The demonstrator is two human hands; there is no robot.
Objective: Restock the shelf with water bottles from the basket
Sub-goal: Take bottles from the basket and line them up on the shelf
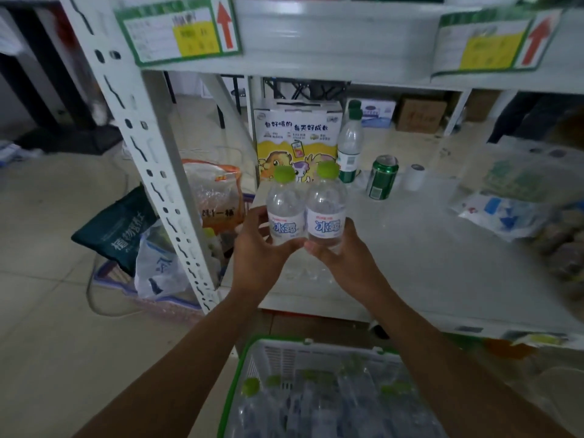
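Note:
My left hand (257,251) grips a small clear water bottle (284,205) with a lime-green cap. Beside it, my right hand (343,259) grips a second matching bottle (326,202). Both bottles stand upright and touch each other, held just above the front left part of the white shelf board (410,248). Below them, the white basket with a green rim (243,365) sits at the bottom of the view, holding several more green-capped bottles (316,403).
At the back of the shelf stand a yellow cartoon carton (297,134), a taller green-labelled bottle (349,143), a green can (382,177) and a white roll (414,177). Plastic bags (505,200) lie at the right. A perforated shelf post (151,147) and floor bags (126,229) are left.

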